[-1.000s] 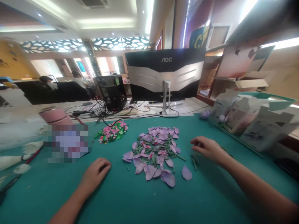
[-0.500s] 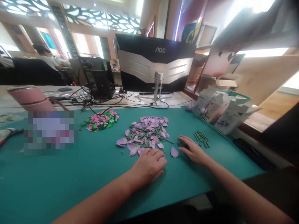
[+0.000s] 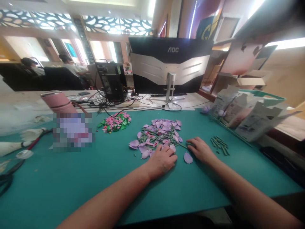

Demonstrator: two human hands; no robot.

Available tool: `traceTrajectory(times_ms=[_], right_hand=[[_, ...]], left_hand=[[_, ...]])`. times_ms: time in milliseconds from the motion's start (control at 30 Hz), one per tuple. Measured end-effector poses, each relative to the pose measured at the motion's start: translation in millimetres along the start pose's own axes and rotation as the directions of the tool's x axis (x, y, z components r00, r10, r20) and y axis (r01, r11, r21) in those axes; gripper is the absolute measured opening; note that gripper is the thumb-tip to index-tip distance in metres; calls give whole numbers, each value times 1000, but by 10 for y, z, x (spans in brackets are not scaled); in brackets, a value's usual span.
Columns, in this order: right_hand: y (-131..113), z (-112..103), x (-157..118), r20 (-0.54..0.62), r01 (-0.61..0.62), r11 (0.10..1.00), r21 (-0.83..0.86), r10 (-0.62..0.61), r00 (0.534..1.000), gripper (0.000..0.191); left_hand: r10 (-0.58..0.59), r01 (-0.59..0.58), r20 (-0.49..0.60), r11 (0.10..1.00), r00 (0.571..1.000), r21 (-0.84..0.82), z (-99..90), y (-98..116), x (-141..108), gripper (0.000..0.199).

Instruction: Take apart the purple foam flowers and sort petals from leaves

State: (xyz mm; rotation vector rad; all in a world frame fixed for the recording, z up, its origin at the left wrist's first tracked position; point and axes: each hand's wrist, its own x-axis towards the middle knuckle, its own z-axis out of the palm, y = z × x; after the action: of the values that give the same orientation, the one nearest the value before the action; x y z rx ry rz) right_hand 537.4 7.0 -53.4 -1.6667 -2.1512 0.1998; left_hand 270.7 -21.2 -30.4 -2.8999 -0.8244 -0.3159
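A heap of lilac petals and green stem pieces (image 3: 158, 133), mixed with several small red-and-pink pieces, lies on the green mat (image 3: 105, 178). My left hand (image 3: 162, 160) rests at the heap's near edge, its fingers spread over the petals and partly hiding them. To the right, my right hand (image 3: 201, 151) is low over the mat with thumb and fingers apart. Its fingertips are beside the end of a green stem (image 3: 183, 145); whether they touch it I cannot tell. A single lilac petal (image 3: 188, 157) lies between the two hands.
Short green sticks (image 3: 220, 145) lie to the right, near open cartons (image 3: 252, 119). Pink flowers with green leaves (image 3: 115, 122) are piled to the left. Behind stand a pink bottle (image 3: 58, 101), a monitor (image 3: 170, 60) and tangled cables (image 3: 119, 105). Shuttlecocks (image 3: 10, 148) lie far left.
The view has turned left. My left hand has reached farther onto the heap's near edge. My right hand has moved away from the loose sticks, closer to the stem at the heap's right side.
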Motion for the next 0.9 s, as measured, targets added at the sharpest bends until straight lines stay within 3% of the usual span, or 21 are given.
traceTrajectory(times_ms=[100,267,367,433,500,600,700,900], right_hand=[[-112,-66,132,19,7,998,-69,-6,1000,26],[-287,-72,291,156,46,973,-228,-10,988,16],[-302,-40,328,200,64,966,-252,-13,980,14],[-304,-44,361,197,65,967,-245,-16,980,19],[-345,-80,417,168,60,974,-216,-24,986,24],[-516,-170,546,89,32,991,-133,-20,996,25],[-767,-249,676,16,-14,1000,-11,15,1000,22],[-1035,-200,744,-133,-64,980,188,90,987,22]], left_hand=[[-46,46,-23,999,999,-28,-23,-25,-5,27],[-67,64,-54,996,996,-64,-111,-23,2,21],[-171,164,-92,983,981,-79,-167,-200,-12,21],[-338,334,-94,941,936,-60,-205,-444,-38,23],[-522,524,-71,851,850,14,-234,-743,-67,27],[-607,610,-52,790,793,64,-230,-1135,-67,25],[-579,576,6,813,816,84,-169,-1311,23,21],[-526,517,92,850,845,102,-56,-1268,282,15]])
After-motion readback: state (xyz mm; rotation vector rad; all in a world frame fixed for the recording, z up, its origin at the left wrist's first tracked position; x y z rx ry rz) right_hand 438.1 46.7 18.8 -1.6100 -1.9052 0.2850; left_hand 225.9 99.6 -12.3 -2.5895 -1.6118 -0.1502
